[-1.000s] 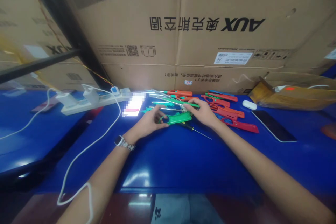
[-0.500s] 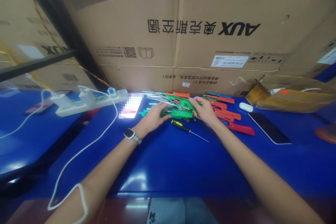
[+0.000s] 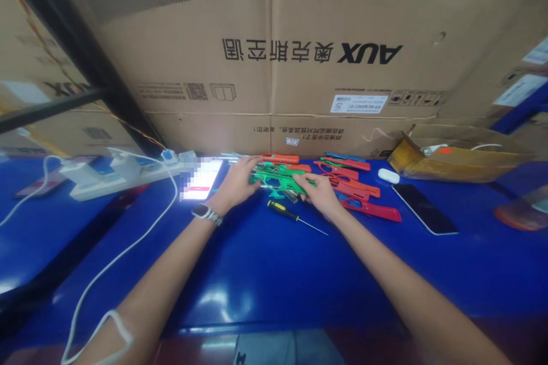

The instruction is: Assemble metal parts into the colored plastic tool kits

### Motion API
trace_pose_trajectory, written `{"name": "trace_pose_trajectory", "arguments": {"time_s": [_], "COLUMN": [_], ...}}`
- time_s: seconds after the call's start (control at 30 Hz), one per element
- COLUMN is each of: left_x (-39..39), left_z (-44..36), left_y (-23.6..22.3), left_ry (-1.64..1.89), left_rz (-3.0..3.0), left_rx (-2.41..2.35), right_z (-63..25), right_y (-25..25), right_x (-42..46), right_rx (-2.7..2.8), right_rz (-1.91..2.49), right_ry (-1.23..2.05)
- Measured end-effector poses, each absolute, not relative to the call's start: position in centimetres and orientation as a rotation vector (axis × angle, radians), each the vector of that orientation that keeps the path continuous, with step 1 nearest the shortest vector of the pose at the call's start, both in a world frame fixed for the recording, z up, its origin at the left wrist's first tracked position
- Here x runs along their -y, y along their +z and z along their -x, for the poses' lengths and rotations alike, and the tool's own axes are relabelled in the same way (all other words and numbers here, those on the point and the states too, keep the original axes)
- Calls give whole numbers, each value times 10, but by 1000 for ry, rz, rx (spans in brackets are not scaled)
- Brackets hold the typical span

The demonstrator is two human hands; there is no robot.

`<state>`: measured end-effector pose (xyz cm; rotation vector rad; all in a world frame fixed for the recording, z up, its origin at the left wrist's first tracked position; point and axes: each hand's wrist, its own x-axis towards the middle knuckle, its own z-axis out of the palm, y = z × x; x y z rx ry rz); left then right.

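Note:
A green plastic casing with a trigger-guard-shaped opening (image 3: 287, 183) is held low over the pile, between my hands. My right hand (image 3: 320, 196) pinches its right end, thumb on top. My left hand (image 3: 240, 181) is closed around its left end; the fingertips are partly hidden. Thin silvery tubes (image 3: 231, 156) lie behind my left hand. Orange casings (image 3: 280, 158) lie behind the green one, and more red and orange casings (image 3: 357, 188) lie right of my right hand. A yellow-and-black screwdriver (image 3: 282, 209) rests in front.
A lit phone (image 3: 204, 178) and a white power strip (image 3: 141, 174) are at left; a white cable (image 3: 124, 256) crosses my left arm. At right are a dark phone (image 3: 423, 209), a white earbud case (image 3: 389, 175) and an opened brown package (image 3: 449, 162). A large carton (image 3: 274, 80) stands behind.
My view has shifted slightly right. My left hand has moved from the front of the green casing to its left end. The green casing is now turned, its opening in plain view.

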<state>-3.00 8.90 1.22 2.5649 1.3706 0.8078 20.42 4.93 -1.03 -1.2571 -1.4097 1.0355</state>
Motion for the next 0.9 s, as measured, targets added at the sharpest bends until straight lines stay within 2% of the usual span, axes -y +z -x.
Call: {"name": "trace_pose_trajectory", "arguments": {"time_s": [0.13, 0.3, 0.37, 0.5, 0.57, 0.9], "left_x": [-54, -32, -33, -39, -42, -52], "left_z": [52, 52, 55, 61, 60, 59], "left_y": [23, 17, 11, -1, -6, -9], "left_ry": [935, 782, 740, 697, 687, 646], "left_rz": [-2555, -2590, -2552, -2484, -2505, -2586], "left_rx": [-1139, -1030, -1025, -1038, -1032, -1167], "right_z": [-190, -170, -170, -181, -185, -176], "right_y": [-3, 4, 5, 9, 11, 20], "right_x": [-40, -29, -30, -38, -41, -53], "right_rx": [1517, 1728, 1802, 1968, 2108, 2323], "right_rz": [1298, 1313, 1375, 1684, 1760, 1773], "right_ry": [1039, 1031, 893, 257, 81, -112]}}
